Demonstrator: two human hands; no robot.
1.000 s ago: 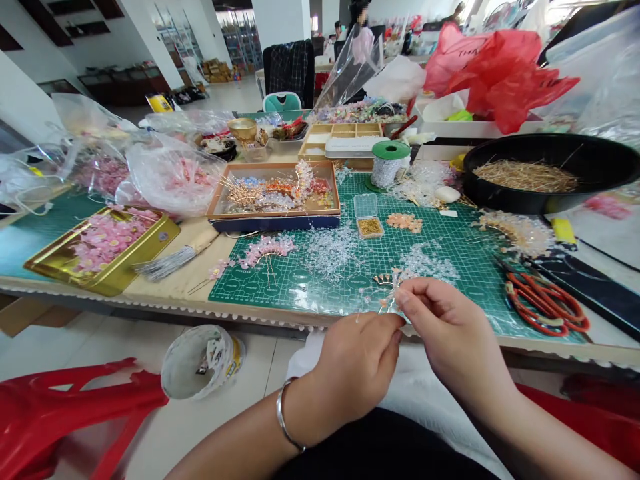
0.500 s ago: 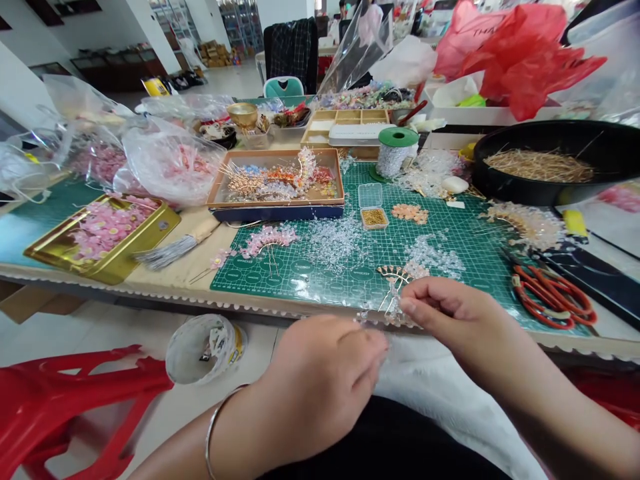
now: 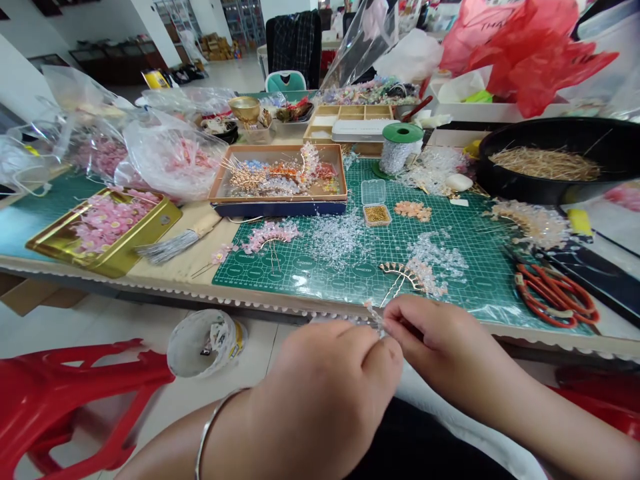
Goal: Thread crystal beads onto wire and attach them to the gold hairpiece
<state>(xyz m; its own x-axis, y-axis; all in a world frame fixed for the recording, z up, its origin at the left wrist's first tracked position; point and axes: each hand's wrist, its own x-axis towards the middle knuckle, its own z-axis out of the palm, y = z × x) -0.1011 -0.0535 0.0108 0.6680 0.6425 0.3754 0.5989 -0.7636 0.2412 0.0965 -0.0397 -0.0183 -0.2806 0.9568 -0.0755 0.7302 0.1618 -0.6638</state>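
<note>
My left hand and my right hand meet just below the table's front edge, both closed in a pinch. Between their fingertips sits a small beaded wire piece with clear and pink beads. A gold fan-shaped hairpin lies on the green cutting mat right above my right hand. A silver bangle circles my left wrist. Piles of clear beads and a pink bead spray lie farther up the mat.
A gold tin of pink flowers sits left, a tray of beaded pins centre, a green-topped wire spool behind. A black bowl of pins and orange scissors lie right. Red stool and a small bin are on the floor.
Both hands have dropped lower toward my lap. They parted briefly half a second ago and have come back together on the beaded piece. The hairpin now lies on the mat.
</note>
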